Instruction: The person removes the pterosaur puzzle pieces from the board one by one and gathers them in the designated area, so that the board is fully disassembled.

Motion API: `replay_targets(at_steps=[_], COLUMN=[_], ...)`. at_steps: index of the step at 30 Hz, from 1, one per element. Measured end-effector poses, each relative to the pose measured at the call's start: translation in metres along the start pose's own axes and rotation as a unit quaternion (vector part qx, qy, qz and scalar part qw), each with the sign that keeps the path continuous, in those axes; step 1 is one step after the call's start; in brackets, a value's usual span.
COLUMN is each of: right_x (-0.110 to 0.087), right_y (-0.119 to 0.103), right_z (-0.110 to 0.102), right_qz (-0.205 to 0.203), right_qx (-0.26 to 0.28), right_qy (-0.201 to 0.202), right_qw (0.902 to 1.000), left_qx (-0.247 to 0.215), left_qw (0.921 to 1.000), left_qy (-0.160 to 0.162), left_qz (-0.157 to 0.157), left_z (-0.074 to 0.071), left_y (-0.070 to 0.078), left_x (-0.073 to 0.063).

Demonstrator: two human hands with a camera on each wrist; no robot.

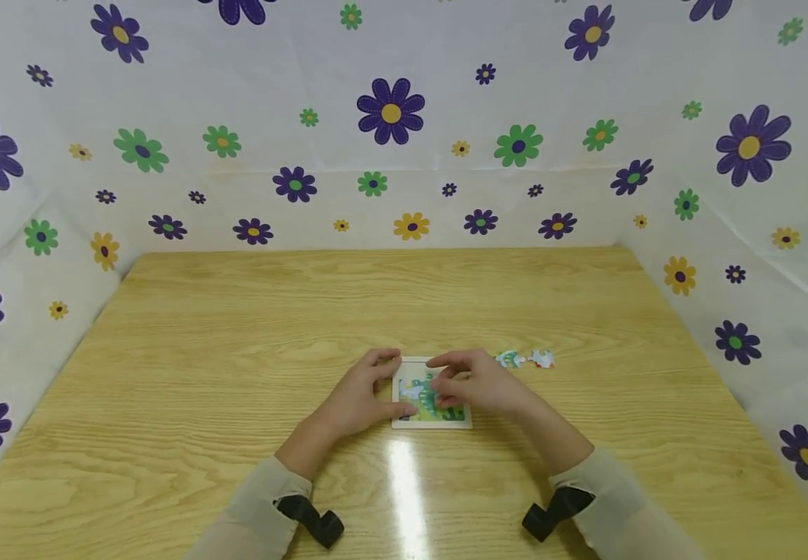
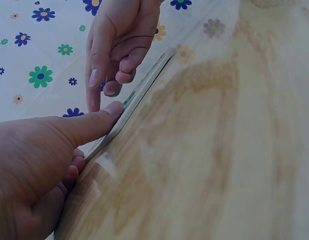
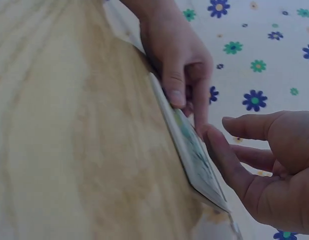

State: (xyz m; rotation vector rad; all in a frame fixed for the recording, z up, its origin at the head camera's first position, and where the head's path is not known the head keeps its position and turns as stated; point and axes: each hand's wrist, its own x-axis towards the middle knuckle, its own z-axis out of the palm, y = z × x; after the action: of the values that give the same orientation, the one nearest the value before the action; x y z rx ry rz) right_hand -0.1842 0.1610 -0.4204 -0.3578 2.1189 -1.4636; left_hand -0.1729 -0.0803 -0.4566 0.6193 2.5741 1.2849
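A small white-framed jigsaw puzzle (image 1: pixel 431 425) with a green, blue and yellow picture lies flat on the wooden table. My left hand (image 1: pixel 358 397) grips its left side, thumb over the near edge and fingers along the far-left corner. In the left wrist view, that thumb (image 2: pixel 102 122) presses on the rim of the frame. My right hand (image 1: pixel 477 383) hovers over the right part of the puzzle, fingers pointing down at the picture. Its thumb and forefinger stand apart in the right wrist view, with no piece visible between them.
Two loose puzzle pieces, a greenish one (image 1: pixel 509 359) and a whitish one (image 1: pixel 542 358), lie on the table (image 1: pixel 271 311) just beyond my right hand. A flower-printed white cloth (image 1: pixel 431 155) closes off the back and both sides.
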Motion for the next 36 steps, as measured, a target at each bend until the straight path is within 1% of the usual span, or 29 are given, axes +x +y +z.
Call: replay_targets(at_steps=[3,4,7,10,13,15,20,22,25,31,36], right_x=[0.003,0.004,0.007,0.01,0.011,0.011,0.006,0.005,0.005,0.009,0.006], right_y=[0.001,0.002,0.002,-0.001,-0.003,-0.003,0.0,0.001,0.002,-0.003,-0.006], right_z=[0.01,0.013,0.022,0.027,0.028,0.028,0.026,0.026,0.029,0.034,0.037], right_qz=[-0.002,-0.007,-0.019,-0.039,-0.047,-0.047,-0.029,-0.023,-0.02,-0.03,-0.009], right_qx=[0.007,0.0,-0.039,-0.087,-0.107,-0.098,-0.063,-0.059,-0.058,-0.054,-0.079], right_qy=[0.0,0.002,0.007,0.004,0.001,0.002,0.023,0.033,0.047,0.064,0.091], right_qw=[1.0,1.0,0.999,0.9954,0.9932,0.9941,0.9973,0.9975,0.997,0.9961,0.9927], left_qx=[-0.003,-0.004,-0.008,-0.008,-0.005,-0.005,-0.005,-0.009,-0.012,-0.006,-0.004], left_qw=[1.0,1.0,1.0,0.9999,0.9999,0.9999,1.0,0.9999,0.9999,0.9999,1.0], left_qy=[-0.002,-0.002,0.0,0.005,0.011,0.011,-0.001,-0.006,-0.008,0.008,-0.004], left_qz=[-0.003,-0.003,-0.002,0.003,0.004,0.004,0.004,0.002,-0.002,-0.01,-0.004], left_z=[0.0,0.0,-0.001,-0.003,-0.005,-0.005,-0.001,0.001,0.001,-0.002,0.0], left_y=[0.0,0.0,-0.003,-0.005,-0.004,-0.003,0.0,0.0,-0.001,-0.002,-0.001], left_x=[0.0,0.0,-0.002,-0.004,-0.005,-0.004,-0.001,-0.001,-0.002,-0.001,-0.002])
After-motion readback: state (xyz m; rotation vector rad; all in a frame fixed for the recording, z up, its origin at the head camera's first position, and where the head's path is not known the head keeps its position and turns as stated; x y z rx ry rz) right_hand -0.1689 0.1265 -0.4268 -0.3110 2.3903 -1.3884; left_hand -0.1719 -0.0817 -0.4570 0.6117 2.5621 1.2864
